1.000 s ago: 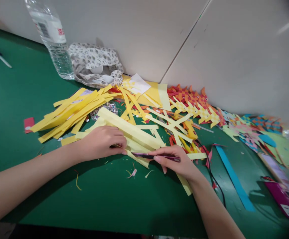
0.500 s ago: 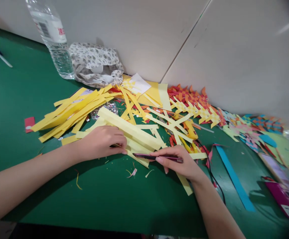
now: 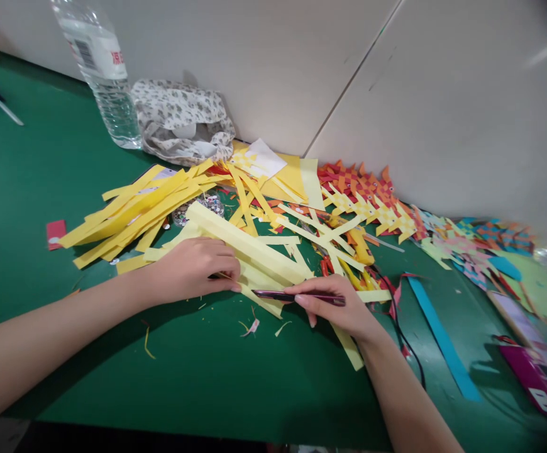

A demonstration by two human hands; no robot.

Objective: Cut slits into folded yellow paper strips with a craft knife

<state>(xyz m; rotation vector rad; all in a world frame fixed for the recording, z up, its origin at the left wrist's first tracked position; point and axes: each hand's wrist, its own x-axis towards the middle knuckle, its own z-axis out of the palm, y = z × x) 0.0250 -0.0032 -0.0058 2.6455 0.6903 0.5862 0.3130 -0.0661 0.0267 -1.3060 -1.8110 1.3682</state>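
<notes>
My left hand (image 3: 193, 269) lies curled on a stack of pale yellow paper strips (image 3: 249, 251) on the green table (image 3: 207, 377), its fingers pressing the strips down. My right hand (image 3: 337, 305) is closed round a dark slim tool (image 3: 297, 296), a pen or knife, whose tip points left at the strips' near edge, close to my left fingertips. More darker yellow strips (image 3: 132, 211) fan out to the left of my left hand.
A clear water bottle (image 3: 101, 69) and a patterned cloth pouch (image 3: 182, 123) stand at the back by the wall. Woven paper fish (image 3: 372, 195) line the wall to the right. A blue strip (image 3: 443, 340), a black cord (image 3: 403, 340) and a purple box (image 3: 532, 377) lie at right.
Almost nothing differs. My right hand with the tool has shifted very slightly; my left hand stays put on the strips.
</notes>
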